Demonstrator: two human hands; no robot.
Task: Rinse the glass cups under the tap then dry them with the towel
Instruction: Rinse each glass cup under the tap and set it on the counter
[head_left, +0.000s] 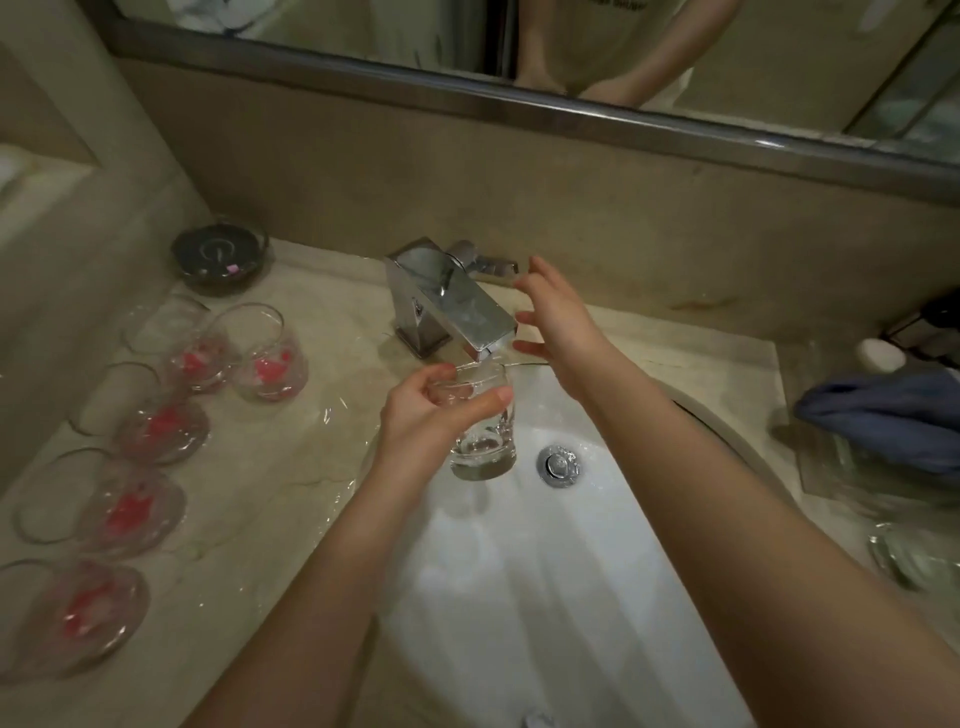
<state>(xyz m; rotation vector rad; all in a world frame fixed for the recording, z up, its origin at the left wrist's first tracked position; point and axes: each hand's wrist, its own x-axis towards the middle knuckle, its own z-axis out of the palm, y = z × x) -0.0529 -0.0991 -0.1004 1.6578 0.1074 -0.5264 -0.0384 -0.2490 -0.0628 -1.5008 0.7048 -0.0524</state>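
- Six glass cups (156, 426) are waiting along the bench's left edge, seemingly unrinsed.
- Left hand (421, 415) is gripping one glass cup (483, 431) under the tap (457, 306), over the sink (519, 571).
- Right hand (556, 332) is hovering open-fingered beside the tap.
- Towel (883, 421) is lying at the bench's right edge; drying seems not begun.

Both forearms bare, no sleeves; left hand (423, 410), right hand (558, 325) ungloved, ringless.

We see open basin (519, 571) below the tap (457, 306); tipped cups (270, 353) crowd the left counter (291, 467), a towel (883, 415) the right.
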